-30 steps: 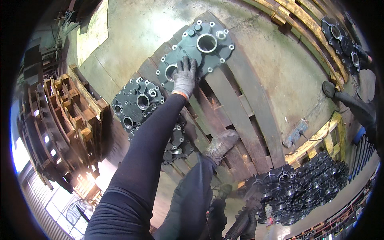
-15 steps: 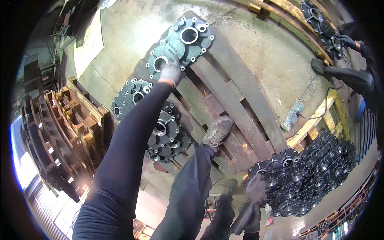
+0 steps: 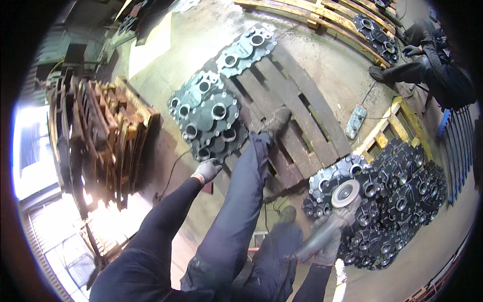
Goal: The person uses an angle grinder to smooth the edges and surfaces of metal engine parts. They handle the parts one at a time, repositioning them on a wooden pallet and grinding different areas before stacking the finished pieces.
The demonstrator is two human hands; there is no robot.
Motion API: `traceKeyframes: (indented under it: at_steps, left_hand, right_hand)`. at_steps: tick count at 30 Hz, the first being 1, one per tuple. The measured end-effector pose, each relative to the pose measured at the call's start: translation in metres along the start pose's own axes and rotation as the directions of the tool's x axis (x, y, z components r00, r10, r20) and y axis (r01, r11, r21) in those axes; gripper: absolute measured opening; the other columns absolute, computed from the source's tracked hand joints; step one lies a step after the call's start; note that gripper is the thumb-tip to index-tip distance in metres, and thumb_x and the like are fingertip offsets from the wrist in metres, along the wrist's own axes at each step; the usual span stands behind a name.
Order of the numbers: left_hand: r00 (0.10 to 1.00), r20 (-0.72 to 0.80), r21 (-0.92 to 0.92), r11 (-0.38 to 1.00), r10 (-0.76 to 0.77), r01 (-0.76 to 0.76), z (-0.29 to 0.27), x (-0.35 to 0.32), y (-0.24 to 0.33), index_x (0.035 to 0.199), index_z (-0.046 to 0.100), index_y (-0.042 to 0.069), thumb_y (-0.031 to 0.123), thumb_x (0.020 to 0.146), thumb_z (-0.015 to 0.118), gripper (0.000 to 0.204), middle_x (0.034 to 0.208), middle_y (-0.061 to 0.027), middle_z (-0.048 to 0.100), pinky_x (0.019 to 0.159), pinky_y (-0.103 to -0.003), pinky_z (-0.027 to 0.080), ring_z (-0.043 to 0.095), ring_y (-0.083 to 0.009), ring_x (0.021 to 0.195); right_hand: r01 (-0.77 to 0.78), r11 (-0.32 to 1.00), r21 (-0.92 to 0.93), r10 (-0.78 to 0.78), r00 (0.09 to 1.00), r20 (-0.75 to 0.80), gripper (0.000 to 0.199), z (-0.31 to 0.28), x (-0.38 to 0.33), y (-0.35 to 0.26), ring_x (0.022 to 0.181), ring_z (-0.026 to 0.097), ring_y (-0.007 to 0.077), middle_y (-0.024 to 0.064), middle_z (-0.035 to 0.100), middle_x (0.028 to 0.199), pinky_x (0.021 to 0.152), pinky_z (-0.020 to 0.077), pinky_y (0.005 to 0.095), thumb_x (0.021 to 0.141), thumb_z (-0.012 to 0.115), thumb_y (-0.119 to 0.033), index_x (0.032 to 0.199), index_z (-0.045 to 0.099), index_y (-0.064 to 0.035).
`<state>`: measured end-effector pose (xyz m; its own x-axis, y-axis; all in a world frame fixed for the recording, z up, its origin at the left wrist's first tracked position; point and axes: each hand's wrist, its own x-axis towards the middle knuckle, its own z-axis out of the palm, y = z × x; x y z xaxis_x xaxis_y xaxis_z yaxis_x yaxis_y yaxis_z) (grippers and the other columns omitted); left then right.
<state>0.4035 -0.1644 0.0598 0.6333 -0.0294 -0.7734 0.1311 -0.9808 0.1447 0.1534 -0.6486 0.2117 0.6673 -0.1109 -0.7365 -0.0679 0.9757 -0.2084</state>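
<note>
Looking down from a head-worn fisheye camera, the view takes in a person in dark work clothes standing on a dark, weathered wooden pallet (image 3: 297, 108) on a concrete workshop floor, one boot (image 3: 275, 121) planted on its slats. The left hand (image 3: 207, 170), in a grey work glove, hangs loosely half-open at the end of a black-sleeved arm, holding nothing; it sits just below a cluster of grey cast-metal housing plates with round bored holes (image 3: 209, 121) lying flat at the left end of the pallet, near them but not touching. A further grey cast plate of the same kind (image 3: 246, 50) lies at the pallet's far corner, apart from the cluster. The right hand (image 3: 327, 246), also gloved, is closed around the body of a grey angle grinder with a round silver disc (image 3: 346, 194); the disc points up and away from the body, over the edge of a large heap of black cast-metal housings (image 3: 397, 201) stacked at the lower right. Whether the disc touches the heap cannot be told. To the left stands a row of rusty brown metal parts set on edge in a rack (image 3: 100, 136). At the upper right, well apart, another person in dark clothing (image 3: 432, 65) crouches beside a yellow wooden pallet (image 3: 322, 12) that carries more dark castings.
</note>
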Motion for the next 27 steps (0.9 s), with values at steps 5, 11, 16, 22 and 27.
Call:
traceKeyframes:
  at_steps: [5, 11, 16, 22, 27]
  left_hand:
    - [0.988, 0.138, -0.02, 0.997, -0.073, 0.076, 0.06, -0.101, -0.022, 0.132, 0.074, 0.0, 0.042, 0.101, 0.067, 0.054, 0.13, -0.0272, 0.076, 0.11, -0.046, 0.055, 0.072, -0.0415, 0.125]
    - [0.992, 0.092, 0.055, 0.996, -0.081, 0.076, 0.087, -0.12, -0.04, 0.136, 0.074, 0.001, 0.044, 0.1, 0.068, 0.056, 0.136, -0.0265, 0.074, 0.111, -0.046, 0.055, 0.07, -0.0409, 0.129]
    - [0.99, -0.018, -0.002, 0.99, -0.138, 0.138, 0.061, -0.04, -0.056, 0.145, 0.067, 0.005, 0.044, 0.097, 0.073, 0.062, 0.135, -0.0271, 0.074, 0.109, -0.05, 0.055, 0.071, -0.0439, 0.126]
    - [0.905, -0.306, -0.273, 0.938, -0.294, 0.213, -0.01, 0.091, -0.076, 0.139, 0.069, 0.002, 0.035, 0.092, 0.076, 0.058, 0.135, -0.028, 0.073, 0.109, -0.051, 0.055, 0.07, -0.0431, 0.127]
    - [0.793, -0.39, -0.438, 0.852, -0.469, 0.289, -0.014, 0.202, -0.133, 0.129, 0.074, -0.002, 0.046, 0.094, 0.078, 0.059, 0.123, -0.0293, 0.077, 0.105, -0.05, 0.055, 0.074, -0.0446, 0.119]
  right_hand:
    - [0.073, 0.969, -0.237, -0.08, 0.997, -0.02, 0.085, -0.001, -0.083, -0.021, 0.096, 0.072, 0.0186, 0.0079, 0.067, 0.127, 0.078, 0.064, 0.0314, 0.09, 0.088, -0.051, 0.154, 0.05, -0.0091]
    - [0.001, 0.974, -0.227, -0.01, 0.999, -0.038, 0.081, -0.028, -0.11, -0.022, 0.095, 0.071, 0.0178, 0.0073, 0.069, 0.115, 0.079, 0.0628, 0.032, 0.094, 0.085, -0.052, 0.152, 0.053, -0.0065]
    - [-0.048, 0.979, -0.197, 0.016, 0.987, -0.162, 0.075, -0.018, -0.091, 0.003, 0.091, 0.071, 0.0197, 0.0095, 0.069, 0.114, 0.079, 0.0621, 0.036, 0.102, 0.077, -0.049, 0.156, 0.048, -0.005]
    - [-0.243, 0.932, -0.267, 0.186, 0.957, -0.222, 0.069, -0.021, -0.03, 0.021, 0.09, 0.071, 0.0209, 0.0083, 0.069, 0.111, 0.08, 0.0621, 0.0379, 0.103, 0.074, -0.052, 0.149, 0.051, -0.0061]
    - [-0.296, 0.941, -0.166, 0.247, 0.932, -0.265, 0.068, 0.001, 0.022, 0.038, 0.095, 0.07, 0.0298, 0.0153, 0.068, 0.119, 0.08, 0.0608, 0.0465, 0.11, 0.065, -0.047, 0.157, 0.046, -0.0025]
